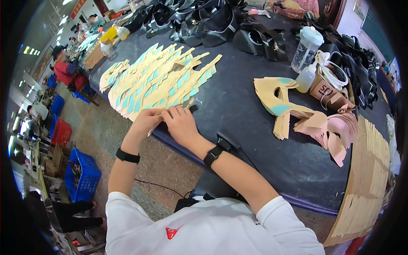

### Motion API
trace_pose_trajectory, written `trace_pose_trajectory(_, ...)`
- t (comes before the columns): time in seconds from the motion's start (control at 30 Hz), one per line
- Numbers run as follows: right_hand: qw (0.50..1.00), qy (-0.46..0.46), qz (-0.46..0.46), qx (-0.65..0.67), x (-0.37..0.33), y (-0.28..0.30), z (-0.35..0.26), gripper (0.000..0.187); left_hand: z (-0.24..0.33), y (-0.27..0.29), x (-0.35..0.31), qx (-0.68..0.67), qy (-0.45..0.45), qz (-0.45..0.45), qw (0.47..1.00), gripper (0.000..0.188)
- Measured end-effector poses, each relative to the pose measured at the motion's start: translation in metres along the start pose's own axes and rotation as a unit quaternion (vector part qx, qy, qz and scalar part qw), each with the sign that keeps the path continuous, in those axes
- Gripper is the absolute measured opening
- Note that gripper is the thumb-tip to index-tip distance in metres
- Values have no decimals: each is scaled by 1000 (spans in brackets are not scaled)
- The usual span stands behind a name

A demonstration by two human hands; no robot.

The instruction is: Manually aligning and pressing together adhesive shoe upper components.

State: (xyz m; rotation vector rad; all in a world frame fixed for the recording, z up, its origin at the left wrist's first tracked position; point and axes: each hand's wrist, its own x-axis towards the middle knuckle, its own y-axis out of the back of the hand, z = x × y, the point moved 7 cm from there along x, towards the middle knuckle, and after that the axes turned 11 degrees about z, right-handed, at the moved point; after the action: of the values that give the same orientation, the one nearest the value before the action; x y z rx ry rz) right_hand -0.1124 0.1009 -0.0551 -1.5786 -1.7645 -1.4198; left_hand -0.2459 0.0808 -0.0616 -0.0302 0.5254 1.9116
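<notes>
At far left, on the floor beyond the table, stands a blue plastic crate (pixel 83 176). On the dark table (pixel 238 91), left of centre, lies a broad spread of cream-yellow cut pieces (pixel 159 83) with blue-green patches, overlapping in slanting rows like shingles.

At the near edge of this spread the wearer's two hands meet. The left hand (pixel 147 120) comes in with its fingers bent and drawn close together; the right hand (pixel 182 124), just beside and touching it, has its fingers curled inward, nearly closed. The fingertips are hidden, so whether either hand grips a piece cannot be told.

Farther right, well apart from the hands, sits a stack of similar curved pieces (pixel 276 108), piled rather than fanned out. Next to it are a white squeeze bottle (pixel 305 79) and a heap of pink pieces (pixel 342 127).

Judging by the layout, arranging the spread looks well advanced, its rows mostly in order. The right-hand stack and pink heap are not fanned out; whether they are finished or waiting is unclear, and no joined item can be made out among the cream pieces.
</notes>
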Motion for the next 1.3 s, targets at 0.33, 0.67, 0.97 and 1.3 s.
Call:
trace_pose_trajectory(0.33,982,128,-81,-116,-10,-16,13,7,5,38,15,-94,-73,129,985,25)
trace_pose_trajectory(0.67,977,65,-171,-109,-17,-17,1,45,147,32,-17,149,-382,368,835,26)
trace_pose_trajectory(0.97,979,-165,-54,109,11,51,34,40,218,-18,-55,-81,-471,248,843,28)
trace_pose_trajectory(1.3,653,-489,267,513,-48,261,37,36,170,-153,-109,-181,-378,-47,907,19)
